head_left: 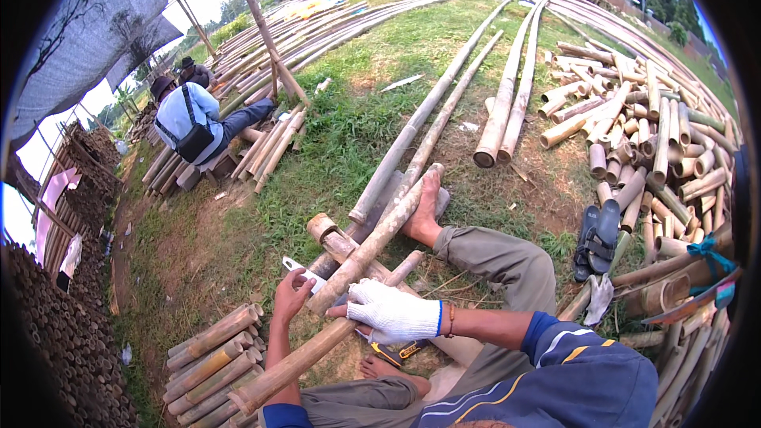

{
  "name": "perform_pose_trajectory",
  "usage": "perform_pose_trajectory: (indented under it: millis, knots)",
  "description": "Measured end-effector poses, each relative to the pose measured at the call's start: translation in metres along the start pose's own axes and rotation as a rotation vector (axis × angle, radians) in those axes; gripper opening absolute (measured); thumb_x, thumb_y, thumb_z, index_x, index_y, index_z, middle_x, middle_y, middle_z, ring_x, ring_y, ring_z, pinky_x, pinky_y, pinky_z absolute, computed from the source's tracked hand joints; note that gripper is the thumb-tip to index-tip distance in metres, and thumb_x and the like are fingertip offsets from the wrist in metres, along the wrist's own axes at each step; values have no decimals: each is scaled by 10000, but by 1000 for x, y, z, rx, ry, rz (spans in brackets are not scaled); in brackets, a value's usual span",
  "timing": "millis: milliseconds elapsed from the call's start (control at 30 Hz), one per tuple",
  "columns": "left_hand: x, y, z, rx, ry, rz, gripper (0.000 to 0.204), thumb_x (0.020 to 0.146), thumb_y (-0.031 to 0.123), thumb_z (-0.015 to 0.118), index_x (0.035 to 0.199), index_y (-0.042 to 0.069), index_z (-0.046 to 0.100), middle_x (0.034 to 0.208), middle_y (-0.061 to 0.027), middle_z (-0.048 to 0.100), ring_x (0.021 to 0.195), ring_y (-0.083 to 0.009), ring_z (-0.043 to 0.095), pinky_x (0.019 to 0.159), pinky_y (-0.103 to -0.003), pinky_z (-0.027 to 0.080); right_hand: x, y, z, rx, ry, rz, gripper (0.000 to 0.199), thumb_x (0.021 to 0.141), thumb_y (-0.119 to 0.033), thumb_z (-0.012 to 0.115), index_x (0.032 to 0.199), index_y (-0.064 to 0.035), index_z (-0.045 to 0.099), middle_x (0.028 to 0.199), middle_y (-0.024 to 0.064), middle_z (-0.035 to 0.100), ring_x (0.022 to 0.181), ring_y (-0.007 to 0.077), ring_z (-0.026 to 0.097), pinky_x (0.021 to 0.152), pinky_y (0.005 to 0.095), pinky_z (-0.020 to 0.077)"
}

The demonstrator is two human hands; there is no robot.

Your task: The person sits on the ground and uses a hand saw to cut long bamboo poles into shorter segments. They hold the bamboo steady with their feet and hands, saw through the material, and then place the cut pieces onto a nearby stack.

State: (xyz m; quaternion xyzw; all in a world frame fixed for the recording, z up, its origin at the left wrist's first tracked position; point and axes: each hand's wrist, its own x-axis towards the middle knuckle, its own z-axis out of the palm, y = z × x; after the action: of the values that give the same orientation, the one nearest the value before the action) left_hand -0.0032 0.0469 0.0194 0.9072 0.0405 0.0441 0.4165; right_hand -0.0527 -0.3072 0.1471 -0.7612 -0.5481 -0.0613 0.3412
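1. Pile of short cut bamboo pieces [650, 135] heaped on the right.
2. Pair of dark sandals [598, 239] lying on the grass beside that pile.
3. Long bamboo poles [507, 87] stretched across the grass (ends sawn flat).
4. Seated person in a light blue shirt [189, 123] at the left, with a black bag on the back.
5. Grey shade netting [95, 24] overhead, upper left.
6. Stack of bamboo sections [210, 357] at the lower left.

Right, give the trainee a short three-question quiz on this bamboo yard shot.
1. True or false: the right hand wears a white glove.
2. What rests on the bamboo pole: A) a bare foot, B) the sandals, C) a hat?
3. What does the bare left hand touch?

Key: 1 true; 2 A; 3 the pole, beside a white-handled tool.
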Motion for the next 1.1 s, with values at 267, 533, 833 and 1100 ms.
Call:
perform_pose_trajectory:
  millis: [267, 533, 833, 1100]
  knots:
    - [0, -61, 36, 176, -245, 85, 834, 764, 424, 911, 1459, 69, 617, 1351, -246, 700, 1254, -402, 685, 1069, -488, 539, 28, 58, -4, -260, 119, -241, 382, 941, -168, 659, 1322, -189, 658, 1069, 160, 586, 951, 378, 609, 840, 515, 470]
    - [-28, -3, 34, 369, -176, -46, 959, 744, 576, 936, 1479, 59, 599, 1376, -269, 692, 1280, -422, 672, 1082, -505, 530, 15, 263, -18, -574, 93, 125, 244, 937, -158, 622, 1164, -145, 712, 1113, 152, 637, 1042, 375, 638, 860, 524, 516]
    - [-28, -4, 35, 376, -149, -45, 913, 759, 547, 917, 1472, 59, 623, 1356, -240, 715, 1258, -399, 691, 1091, -484, 534, -6, 351, 13, -624, -74, 316, 236, 969, -215, 583, 1165, -170, 706, 1189, 171, 613, 1156, 403, 594, 920, 564, 526]
    - [-29, 4, 36, 369, -134, -63, 871, 754, 509, 918, 1461, 83, 640, 1341, -239, 722, 1241, -403, 696, 1073, -491, 541, -6, 368, 25, -673, -169, 387, 256, 965, -221, 593, 1170, -170, 738, 1215, 172, 615, 1187, 406, 593, 955, 582, 516]
